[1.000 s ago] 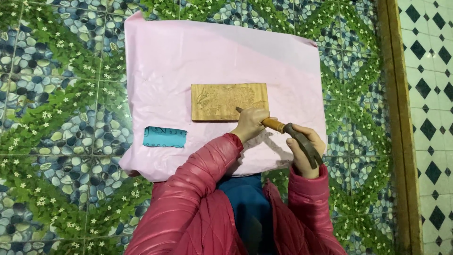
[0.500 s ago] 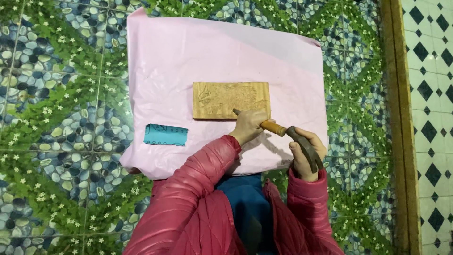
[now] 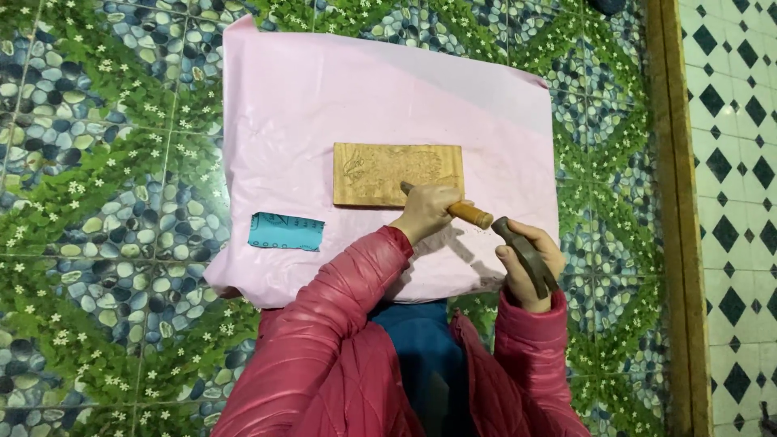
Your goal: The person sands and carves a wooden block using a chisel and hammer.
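A carved wooden board lies flat in the middle of a pink sheet. My left hand is closed around a chisel with a wooden handle; its tip rests on the board's lower right part. Just right of the handle's end, my right hand grips a dark mallet-like striking tool, held close to the chisel's butt. Both sleeves are red and quilted.
A small teal piece of sandpaper lies on the pink sheet, left of my arm. The sheet sits on a floor with a green and blue pebble pattern. A wooden strip borders white diamond tiles at the right.
My right hand with the dark tool has shifted slightly to the right and down, away from the chisel handle. The left hand and chisel stay on the board.
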